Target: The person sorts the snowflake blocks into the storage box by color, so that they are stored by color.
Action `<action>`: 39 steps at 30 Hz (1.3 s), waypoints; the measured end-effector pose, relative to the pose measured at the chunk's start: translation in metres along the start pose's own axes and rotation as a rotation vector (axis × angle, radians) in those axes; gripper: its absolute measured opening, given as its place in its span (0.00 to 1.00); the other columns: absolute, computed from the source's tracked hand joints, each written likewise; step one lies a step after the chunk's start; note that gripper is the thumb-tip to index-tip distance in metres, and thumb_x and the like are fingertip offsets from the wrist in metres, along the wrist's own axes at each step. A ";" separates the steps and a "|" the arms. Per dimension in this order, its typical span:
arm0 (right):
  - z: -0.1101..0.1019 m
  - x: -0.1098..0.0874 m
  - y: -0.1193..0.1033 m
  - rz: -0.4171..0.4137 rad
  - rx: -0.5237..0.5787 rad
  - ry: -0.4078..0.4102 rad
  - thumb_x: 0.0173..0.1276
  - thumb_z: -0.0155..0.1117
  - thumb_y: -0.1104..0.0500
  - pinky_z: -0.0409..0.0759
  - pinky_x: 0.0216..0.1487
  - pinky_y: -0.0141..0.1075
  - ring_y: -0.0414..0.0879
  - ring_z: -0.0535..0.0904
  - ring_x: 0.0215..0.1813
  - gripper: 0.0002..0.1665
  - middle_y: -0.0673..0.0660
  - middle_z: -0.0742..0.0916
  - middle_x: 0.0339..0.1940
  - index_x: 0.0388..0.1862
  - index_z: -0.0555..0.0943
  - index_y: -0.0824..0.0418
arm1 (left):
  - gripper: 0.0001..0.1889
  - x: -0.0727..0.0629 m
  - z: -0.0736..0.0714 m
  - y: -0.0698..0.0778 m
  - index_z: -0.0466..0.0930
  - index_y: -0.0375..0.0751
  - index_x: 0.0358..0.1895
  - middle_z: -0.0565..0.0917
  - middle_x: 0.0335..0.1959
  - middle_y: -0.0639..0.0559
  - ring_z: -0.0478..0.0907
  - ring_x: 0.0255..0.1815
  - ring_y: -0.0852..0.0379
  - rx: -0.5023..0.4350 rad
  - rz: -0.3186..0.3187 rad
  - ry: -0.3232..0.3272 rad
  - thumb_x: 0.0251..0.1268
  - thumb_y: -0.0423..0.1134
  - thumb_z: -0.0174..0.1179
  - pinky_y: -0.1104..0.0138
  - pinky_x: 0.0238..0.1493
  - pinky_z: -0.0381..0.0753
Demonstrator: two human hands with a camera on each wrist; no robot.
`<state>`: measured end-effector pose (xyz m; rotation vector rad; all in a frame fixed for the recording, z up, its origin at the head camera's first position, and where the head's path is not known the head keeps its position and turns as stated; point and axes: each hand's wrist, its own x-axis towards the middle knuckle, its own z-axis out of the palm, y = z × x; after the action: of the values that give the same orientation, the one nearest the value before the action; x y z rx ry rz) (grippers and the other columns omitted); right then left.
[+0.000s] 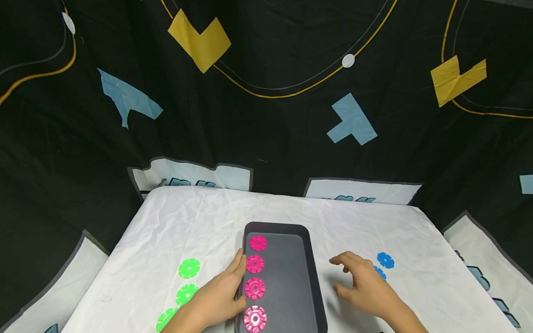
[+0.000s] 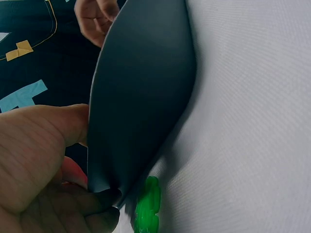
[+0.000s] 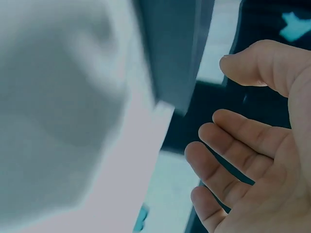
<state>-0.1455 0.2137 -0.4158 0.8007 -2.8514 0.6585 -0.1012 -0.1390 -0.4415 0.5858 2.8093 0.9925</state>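
Note:
My left hand (image 1: 220, 296) holds the left wall of a dark grey tray (image 1: 291, 286). In the left wrist view its thumb passes over the rim, with the other fingers against the outer wall. Several pink notched plastic discs (image 1: 255, 288) lie in a column along the tray's left side. To the right, my right hand (image 1: 366, 284) hovers over the cloth with thumb and fingers apart, nothing between them. Two blue notched discs (image 1: 385, 260) show just beyond it, one partly covered by the hand. Green notched discs (image 1: 189, 268) lie left of the tray, the nearest partly behind my left hand.
A white cloth (image 1: 200, 217) covers the table. Behind it hangs a black curtain (image 1: 270, 138) with yellow and light blue shapes, reaching down past the table's sides.

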 end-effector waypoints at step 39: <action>-0.014 -0.008 0.108 0.646 -0.134 -0.286 0.50 0.73 0.38 0.70 0.47 0.63 0.53 0.79 0.41 0.40 0.55 0.84 0.36 0.47 0.79 0.71 | 0.45 0.000 -0.001 0.000 0.53 0.23 0.73 0.44 0.77 0.33 0.57 0.72 0.44 0.005 -0.003 -0.010 0.50 0.36 0.61 0.52 0.65 0.67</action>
<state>-0.1945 0.3066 -0.4455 -0.0797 -3.3804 0.4178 -0.1011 -0.1397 -0.4413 0.5853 2.8039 0.9801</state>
